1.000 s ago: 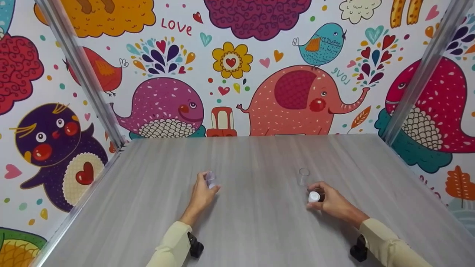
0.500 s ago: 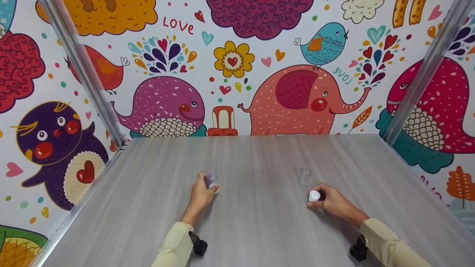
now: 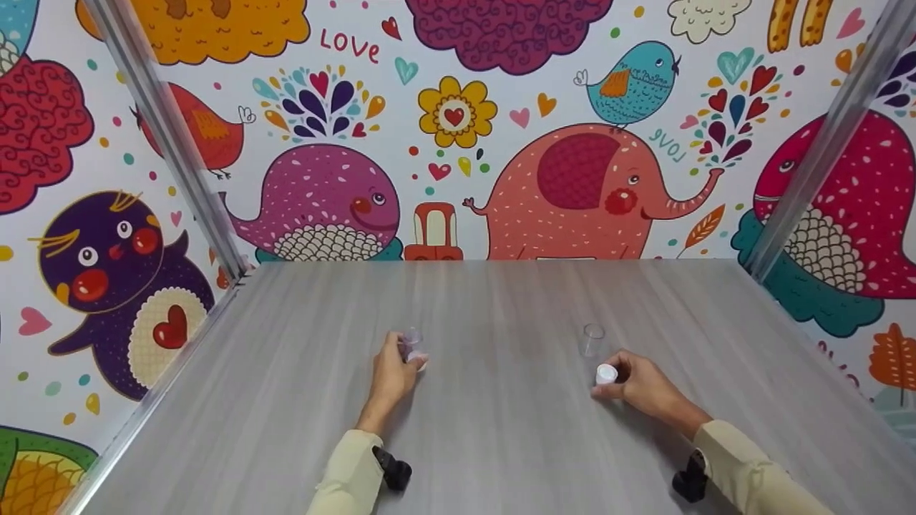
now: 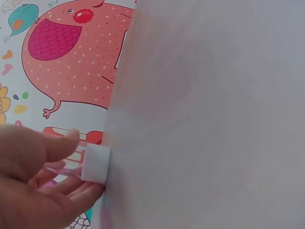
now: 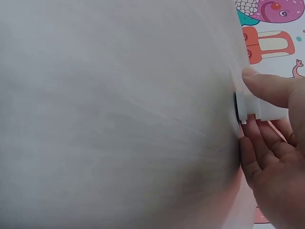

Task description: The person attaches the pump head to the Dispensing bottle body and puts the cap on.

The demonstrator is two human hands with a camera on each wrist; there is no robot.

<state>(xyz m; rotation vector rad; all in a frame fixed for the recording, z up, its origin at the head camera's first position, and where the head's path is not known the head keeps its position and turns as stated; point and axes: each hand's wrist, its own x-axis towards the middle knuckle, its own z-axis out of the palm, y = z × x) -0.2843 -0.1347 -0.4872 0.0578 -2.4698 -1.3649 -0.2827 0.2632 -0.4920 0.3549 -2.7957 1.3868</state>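
At the middle left of the table, my left hand (image 3: pixel 391 370) holds a small clear, faintly purple container (image 3: pixel 413 337) between thumb and fingers. Its white end (image 4: pixel 96 164) faces down, right at the tabletop in the left wrist view. On the other side, my right hand (image 3: pixel 644 386) pinches a small white cylindrical piece (image 3: pixel 606 374). A wider rim shows at that piece's lower end (image 5: pixel 242 106), close to the table. Just behind the right fingers stands a clear open-topped cylinder (image 3: pixel 592 342); the fingertips come near its base.
The grey wood-grain table (image 3: pixel 494 429) runs back to a wall (image 3: pixel 444 43) printed with cartoon animals. Metal posts (image 3: pixel 172 143) rise at its back corners. Black wrist cameras (image 3: pixel 393 470) sit at both cuffs.
The head view has shifted slightly. Both hands keep their grips in nearly the same places, and the white end of the left container shows a little more than one second ago.
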